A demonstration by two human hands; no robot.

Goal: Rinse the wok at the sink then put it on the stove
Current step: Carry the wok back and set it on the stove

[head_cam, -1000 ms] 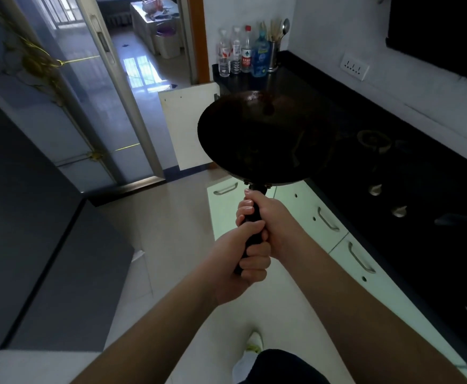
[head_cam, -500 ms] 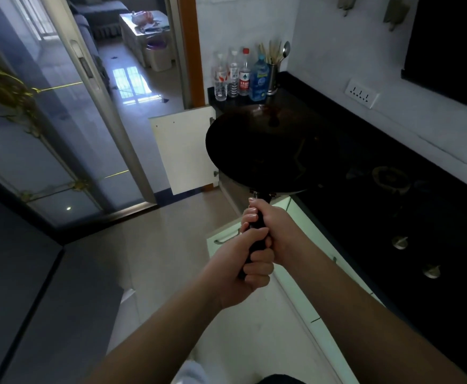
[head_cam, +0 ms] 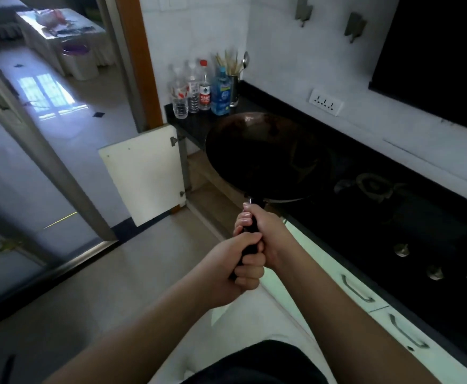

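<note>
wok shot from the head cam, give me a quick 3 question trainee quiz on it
1. True or false: the wok rests on the burner.
2. Which hand sits nearer the pan on the handle: A) left hand B) right hand?
3. What stands open below the bottles?

Key: 1. False, it is held in the air beside the burner. 2. B. 3. A cabinet door.

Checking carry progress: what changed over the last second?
The wok has swung right, from over the cabinet fronts to over the black counter, nearing the burner. Unchanged: left hand and right hand grip the handle, left nearer the body.
</note>
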